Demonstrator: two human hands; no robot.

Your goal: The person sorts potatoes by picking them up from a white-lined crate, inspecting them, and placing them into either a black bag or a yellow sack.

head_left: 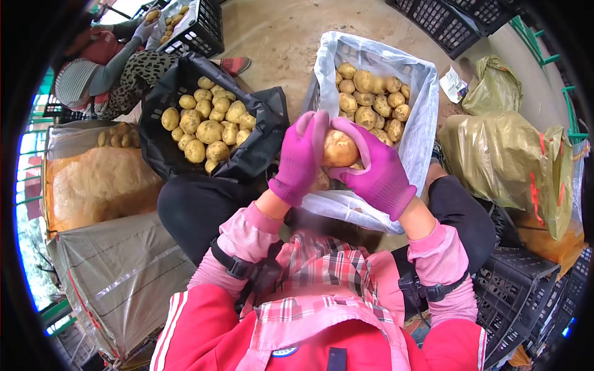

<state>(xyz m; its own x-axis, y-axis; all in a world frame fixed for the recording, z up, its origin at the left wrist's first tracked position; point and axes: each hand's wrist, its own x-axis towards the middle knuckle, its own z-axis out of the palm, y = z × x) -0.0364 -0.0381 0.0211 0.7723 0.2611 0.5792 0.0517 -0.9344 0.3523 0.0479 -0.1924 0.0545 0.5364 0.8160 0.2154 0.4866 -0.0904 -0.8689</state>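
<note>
A large potato (340, 149) is between my two gloved hands, over the near side of a crate lined with white plastic (419, 117). My right hand (378, 170), in a purple glove, curls around its right side with the thumb below. Pressed against its left side is my left hand (300, 162), gloved alike, fingers together. Several potatoes (364, 99) fill the white-lined crate, and part of another potato (320, 181) shows just under my hands. To the left, a black-lined crate (270, 106) holds more potatoes (210, 131).
Full sacks (105, 182) and a grey covered stack (127, 272) stand at left. Yellowish plastic bags (495, 148) lie at right, above black crates (507, 290). Another person (105, 74) at upper left handles potatoes beside a black crate (204, 28). More crates (436, 25) stand at the back.
</note>
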